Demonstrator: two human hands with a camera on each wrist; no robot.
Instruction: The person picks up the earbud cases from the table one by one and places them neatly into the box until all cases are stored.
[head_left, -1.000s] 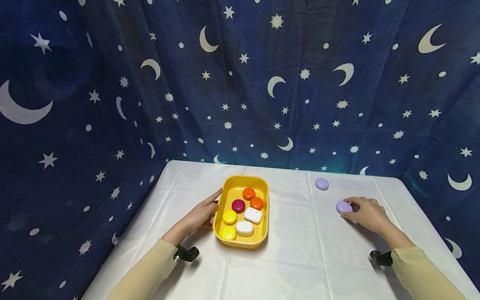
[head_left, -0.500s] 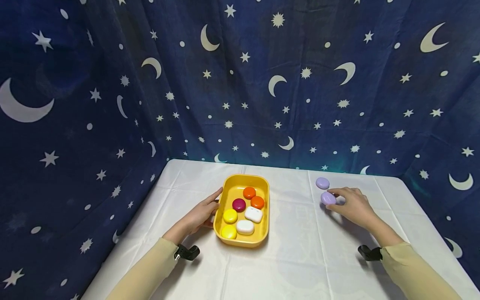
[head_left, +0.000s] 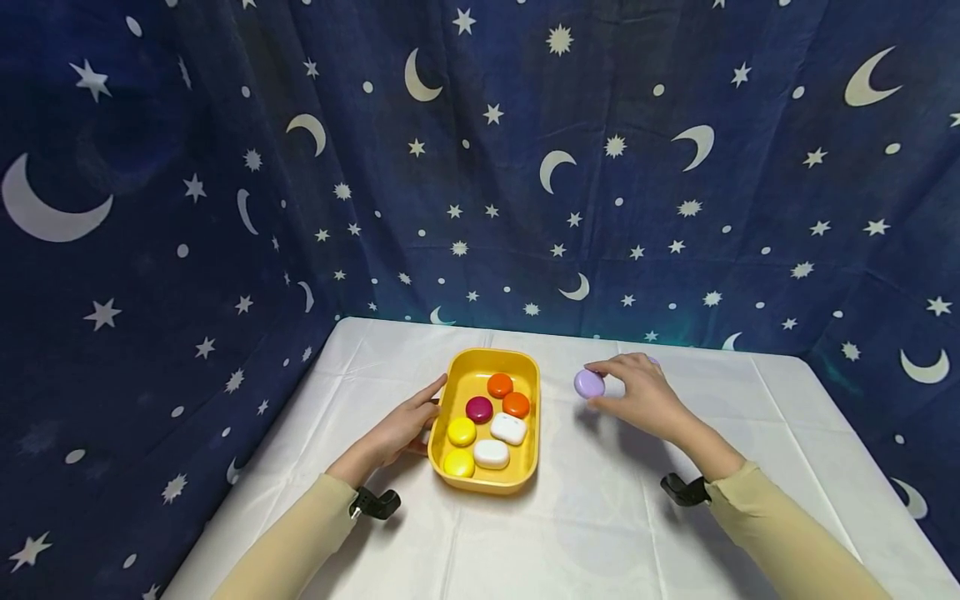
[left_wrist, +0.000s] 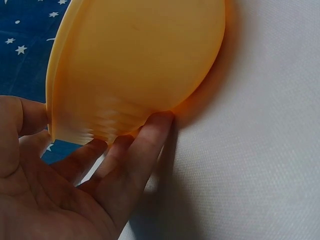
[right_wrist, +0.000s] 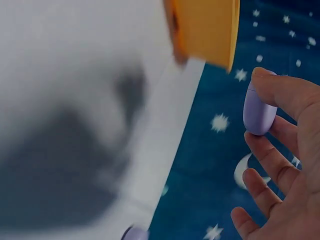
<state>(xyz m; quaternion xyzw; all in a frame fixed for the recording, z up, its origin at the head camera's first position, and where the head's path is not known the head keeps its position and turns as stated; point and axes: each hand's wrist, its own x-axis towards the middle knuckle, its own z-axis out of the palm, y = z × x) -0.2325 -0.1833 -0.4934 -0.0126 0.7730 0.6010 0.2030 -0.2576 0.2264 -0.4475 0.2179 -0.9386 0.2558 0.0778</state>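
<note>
Between thumb and fingertips, my right hand [head_left: 643, 395] pinches a smooth purple round case [head_left: 589, 383], held above the table to the right of the yellow bin [head_left: 487, 485]. The right wrist view shows a thin seam on this purple case [right_wrist: 259, 110]. My left hand [head_left: 399, 429] rests against the bin's left side. In the left wrist view, its fingertips [left_wrist: 159, 120] touch the bin's outer wall [left_wrist: 140, 55], with the thumb near the rim. Inside the bin lie orange cases [head_left: 500, 385], a dark red case [head_left: 479, 409], yellow cases [head_left: 462, 432] and white oblong cases [head_left: 508, 428].
Behind the right hand, another purple case [head_left: 654, 361] is mostly hidden; its edge [right_wrist: 135, 233] shows low in the right wrist view. A white cloth covers the table [head_left: 585, 533]. Dark blue star-and-moon curtains [head_left: 510, 167] stand at the back and sides.
My right hand has lifted the purple case and carried it left toward the bin, passing in front of the other purple case. The left hand and bin stay put.
</note>
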